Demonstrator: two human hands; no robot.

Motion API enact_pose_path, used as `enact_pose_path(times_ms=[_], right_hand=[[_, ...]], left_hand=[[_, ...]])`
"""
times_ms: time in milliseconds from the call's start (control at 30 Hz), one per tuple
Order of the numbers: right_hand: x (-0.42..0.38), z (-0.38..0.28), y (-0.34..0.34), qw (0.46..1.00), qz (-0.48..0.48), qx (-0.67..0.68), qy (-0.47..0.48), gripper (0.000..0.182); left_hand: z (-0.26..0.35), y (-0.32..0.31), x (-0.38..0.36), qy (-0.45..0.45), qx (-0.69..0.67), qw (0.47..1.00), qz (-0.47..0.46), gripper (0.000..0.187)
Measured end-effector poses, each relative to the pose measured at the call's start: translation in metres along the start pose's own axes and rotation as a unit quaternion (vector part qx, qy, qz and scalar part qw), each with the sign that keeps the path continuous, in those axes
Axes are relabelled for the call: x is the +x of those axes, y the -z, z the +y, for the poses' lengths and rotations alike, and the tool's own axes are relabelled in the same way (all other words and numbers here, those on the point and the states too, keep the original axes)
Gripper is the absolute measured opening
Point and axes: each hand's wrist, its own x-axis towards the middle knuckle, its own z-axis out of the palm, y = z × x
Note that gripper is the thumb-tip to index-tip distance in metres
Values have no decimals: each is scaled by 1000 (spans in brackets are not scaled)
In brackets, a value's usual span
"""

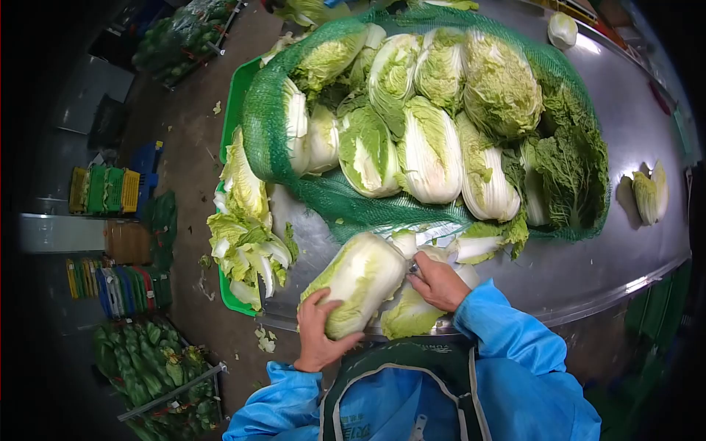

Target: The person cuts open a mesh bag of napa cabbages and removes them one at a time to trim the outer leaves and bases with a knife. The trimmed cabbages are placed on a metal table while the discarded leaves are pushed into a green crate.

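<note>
A trimmed napa cabbage (pixel 368 275) lies tilted at the table's near edge, its white base toward the right. My left hand (pixel 320 331) grips its leafy end, thumb and fingers curled round it. At the base end, my right hand (pixel 440 283) is closed on a small object with a dark, metallic glint, mostly hidden by the fingers; I cannot tell its kind. Under and beside that hand lie a loose cabbage leaf (pixel 412 314) and leaf pieces (pixel 482 244). Just beyond, a green mesh bag (pixel 353 209) lies open around several whole napa cabbages (pixel 430 158).
A green crate (pixel 229 117) at the table's left edge holds stripped leaves (pixel 246 213). Single cabbages stand on the metal table (pixel 603 272) at right (pixel 650 195) and far right (pixel 562 31). Carts of green vegetables (pixel 151 353) and stacked crates (pixel 103 189) are on the floor at left.
</note>
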Motion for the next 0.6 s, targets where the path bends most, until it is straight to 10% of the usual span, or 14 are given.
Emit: enact_pose_path(times_ms=[600], right_hand=[[1,1,7,981,-131,-134,-53,30]], left_hand=[[11,-33,23,49,153,987,3,92]])
